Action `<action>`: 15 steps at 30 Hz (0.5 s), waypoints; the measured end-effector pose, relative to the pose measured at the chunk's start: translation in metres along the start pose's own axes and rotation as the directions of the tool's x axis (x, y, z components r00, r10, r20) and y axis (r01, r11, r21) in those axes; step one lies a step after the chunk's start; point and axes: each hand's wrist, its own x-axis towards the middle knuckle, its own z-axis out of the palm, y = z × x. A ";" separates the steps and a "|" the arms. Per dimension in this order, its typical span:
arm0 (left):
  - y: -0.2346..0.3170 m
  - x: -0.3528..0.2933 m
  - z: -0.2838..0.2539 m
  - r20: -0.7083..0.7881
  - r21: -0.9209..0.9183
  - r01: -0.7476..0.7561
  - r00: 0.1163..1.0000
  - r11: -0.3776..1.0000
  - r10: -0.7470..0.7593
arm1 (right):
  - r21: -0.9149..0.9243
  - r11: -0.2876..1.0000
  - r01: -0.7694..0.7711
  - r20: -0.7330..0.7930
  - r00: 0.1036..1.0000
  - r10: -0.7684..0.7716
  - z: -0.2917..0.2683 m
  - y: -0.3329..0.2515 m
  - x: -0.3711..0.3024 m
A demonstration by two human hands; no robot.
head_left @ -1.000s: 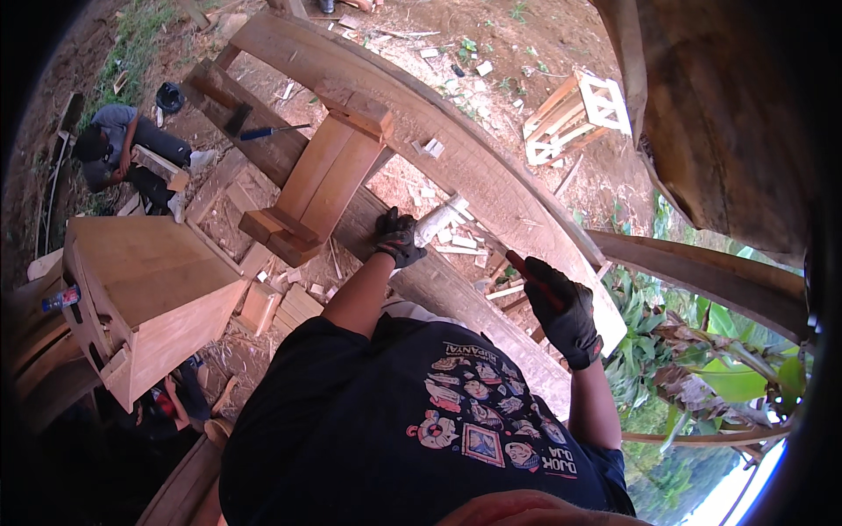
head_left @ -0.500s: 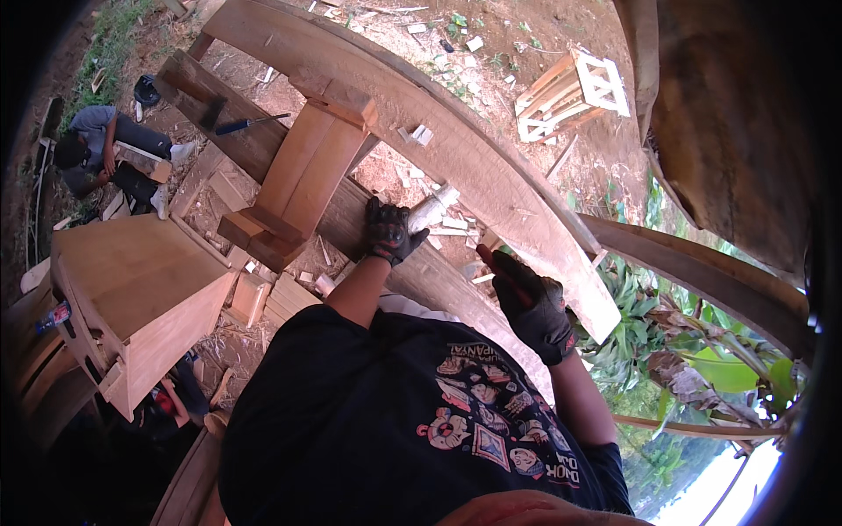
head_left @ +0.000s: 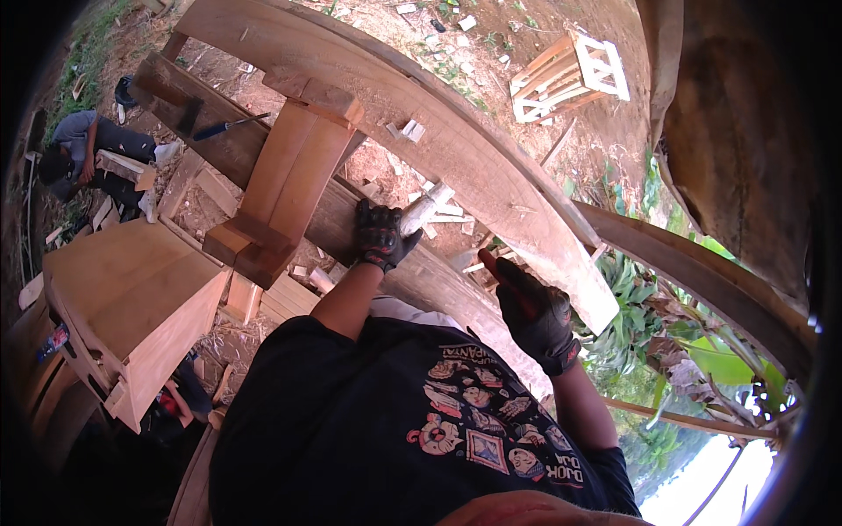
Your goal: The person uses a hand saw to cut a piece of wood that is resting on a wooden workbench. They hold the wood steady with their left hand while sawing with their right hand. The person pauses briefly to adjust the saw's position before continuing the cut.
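My left hand [head_left: 383, 237], in a black glove, rests on the dark wooden beam [head_left: 329, 210], thumb spread from the fingers. Close beside its thumb lies a pale, whitish roll-like piece [head_left: 424, 209] that spans the gap toward the light wide plank [head_left: 478, 171]. My right hand [head_left: 533, 311], gloved in black with red inside the fingers, is held up near the light plank's right end, fingers stretched and nothing visible in them. To the left of my left hand, a joined brown wooden piece [head_left: 294, 167] with thick end blocks lies across the beam and plank.
A blue-handled tool [head_left: 224, 129] lies on the beam. Small wood offcuts [head_left: 410, 131] sit on the plank. A large wooden box [head_left: 132, 272] stands at left, below a seated person [head_left: 92, 158]. A slatted wooden frame [head_left: 570, 79] is on the ground, upper right.
The whole view has shifted slightly, moving most things a little left in the picture. Both hands keep nearly the same pose and place against the wood.
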 end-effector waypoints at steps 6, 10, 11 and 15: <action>0.000 0.002 0.002 -0.016 -0.004 0.000 1.000 1.000 0.000 | -0.031 0.995 -0.095 0.241 0.965 0.100 0.004 -0.015 -0.013; 0.000 0.002 0.002 -0.074 -0.003 -0.007 0.997 1.000 0.007 | 0.004 0.996 -0.093 0.210 0.974 0.090 0.018 -0.009 -0.018; -0.001 0.002 0.003 -0.071 -0.020 -0.009 0.997 1.000 0.008 | 0.004 0.996 -0.090 0.193 0.977 0.088 0.019 -0.010 -0.019; -0.001 0.006 -0.005 -0.021 -0.029 -0.020 1.000 0.999 0.020 | -0.040 0.994 -0.102 0.168 0.980 0.108 0.022 -0.016 -0.012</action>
